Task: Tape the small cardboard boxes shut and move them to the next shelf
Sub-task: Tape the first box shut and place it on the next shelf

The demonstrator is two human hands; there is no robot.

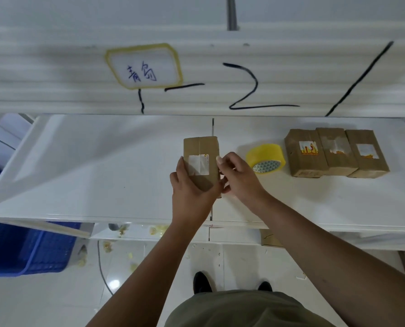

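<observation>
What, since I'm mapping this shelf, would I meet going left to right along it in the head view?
The held cardboard box → yellow tape roll → row's left box → row's middle box → row's right box.

A yellow-edged label card on the front of the white upper shelf beam carries two characters handwritten in blue, which read as 青岛. Drawn straight on the beam in black marker are a short upright stroke under the card, a dash, a large 2 and a long slanting line further right. The white sticker on the middle box and the stickers on the three boxes at right show only torn orange and red print, too small to read.
</observation>
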